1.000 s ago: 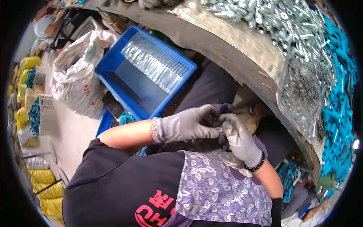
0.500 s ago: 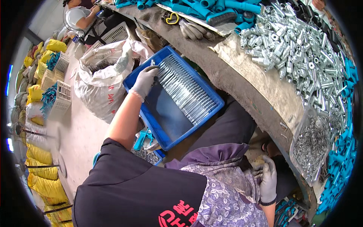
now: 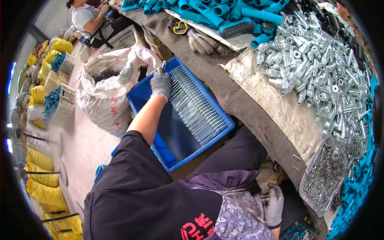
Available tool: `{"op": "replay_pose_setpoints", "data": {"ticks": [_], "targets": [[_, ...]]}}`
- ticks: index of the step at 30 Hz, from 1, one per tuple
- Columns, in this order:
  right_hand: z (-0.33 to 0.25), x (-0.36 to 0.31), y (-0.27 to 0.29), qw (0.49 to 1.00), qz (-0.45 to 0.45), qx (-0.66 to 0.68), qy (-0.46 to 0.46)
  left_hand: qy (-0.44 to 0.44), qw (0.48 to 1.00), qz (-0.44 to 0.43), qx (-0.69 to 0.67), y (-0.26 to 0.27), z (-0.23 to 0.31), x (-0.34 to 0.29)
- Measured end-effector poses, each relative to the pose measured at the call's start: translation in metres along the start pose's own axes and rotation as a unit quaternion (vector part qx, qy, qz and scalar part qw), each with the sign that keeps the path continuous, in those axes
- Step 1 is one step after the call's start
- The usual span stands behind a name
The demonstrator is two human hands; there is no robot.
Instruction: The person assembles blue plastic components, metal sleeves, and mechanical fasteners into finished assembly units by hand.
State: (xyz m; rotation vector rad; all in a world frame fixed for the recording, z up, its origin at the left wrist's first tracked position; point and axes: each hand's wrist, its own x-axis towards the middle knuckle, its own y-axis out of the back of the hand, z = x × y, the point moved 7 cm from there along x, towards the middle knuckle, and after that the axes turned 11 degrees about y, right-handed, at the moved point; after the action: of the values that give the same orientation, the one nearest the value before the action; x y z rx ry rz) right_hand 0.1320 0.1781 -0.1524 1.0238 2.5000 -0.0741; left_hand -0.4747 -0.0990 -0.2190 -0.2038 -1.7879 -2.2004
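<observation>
My gloved left hand [image 3: 161, 84] is closed at the far left corner of a blue tray [image 3: 188, 149]. A short end of a silver metal rod [image 3: 164, 64] sticks up past its fingers; the rest is hidden by the glove. Slim silver rods [image 3: 198, 106] lie side by side in a long row along the tray's right half, while the left half shows bare blue bottom. The tray rests by my dark-trousered legs. My gloved right hand [image 3: 274, 206] lies at my lap, fingers loosely curled and partly apart, with nothing visible in it.
A bench [image 3: 236, 86] curves along the right, bearing heaped silver fittings [image 3: 316, 64], teal tubes [image 3: 224, 12], grey gloves [image 3: 204, 42] and a clear tray of small springs [image 3: 306, 192]. A white sack [image 3: 100, 108] stands left. Another person [image 3: 88, 20] sits at far left.
My left hand has turned at the tray's far corner, its back now showing, with the rod end still upright. The view has shifted slightly. My right hand stays at my lap.
</observation>
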Motion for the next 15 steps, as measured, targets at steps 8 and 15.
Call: {"op": "replay_pose_setpoints", "data": {"ticks": [8, 15], "targets": [[0.007, -0.002, 0.004, 1.000, -0.016, 0.006, 0.005, -0.002, 0.999, -0.022, 0.041, 0.004, -0.003, 0.003], [-0.023, -0.017, -0.008, 0.998, -0.050, -0.014, 0.043, -0.183, 0.953, -0.210, -0.120, 0.168, 0.054, -0.120]]}}
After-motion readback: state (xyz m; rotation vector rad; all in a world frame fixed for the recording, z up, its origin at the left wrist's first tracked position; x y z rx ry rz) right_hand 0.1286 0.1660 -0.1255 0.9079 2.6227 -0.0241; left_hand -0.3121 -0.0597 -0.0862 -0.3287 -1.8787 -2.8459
